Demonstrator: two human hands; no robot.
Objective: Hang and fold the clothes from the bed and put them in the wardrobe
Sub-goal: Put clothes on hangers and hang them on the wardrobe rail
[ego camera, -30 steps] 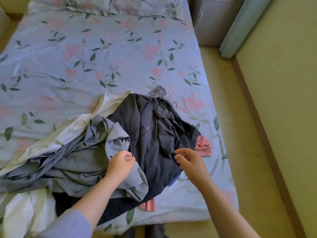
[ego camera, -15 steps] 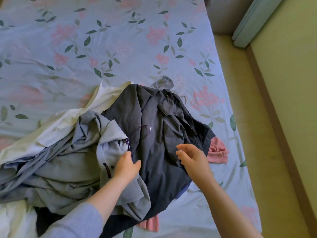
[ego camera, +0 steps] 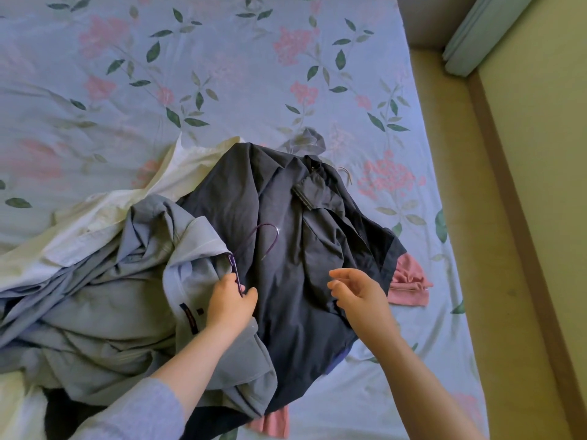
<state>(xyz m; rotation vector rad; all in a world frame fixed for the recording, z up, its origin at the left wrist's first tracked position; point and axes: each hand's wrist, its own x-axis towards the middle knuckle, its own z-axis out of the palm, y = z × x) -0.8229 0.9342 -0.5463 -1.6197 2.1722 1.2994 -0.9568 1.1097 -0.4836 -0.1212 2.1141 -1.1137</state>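
Floral bed (ego camera: 222, 74): your left hand (ego camera: 230, 304) pinches a purple wire hanger (ego camera: 235, 268) in the grey shirt (ego camera: 127, 306); right hand (ego camera: 362, 296), grip open, above navy shirt (ego camera: 286, 296).

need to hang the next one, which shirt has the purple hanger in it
The light grey-blue shirt, left of the dark shirt: the purple hanger pokes from its collar.

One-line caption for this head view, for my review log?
Left hand pinches a purple hanger at a grey shirt collar; right hand hovers open above a dark shirt on the bed.
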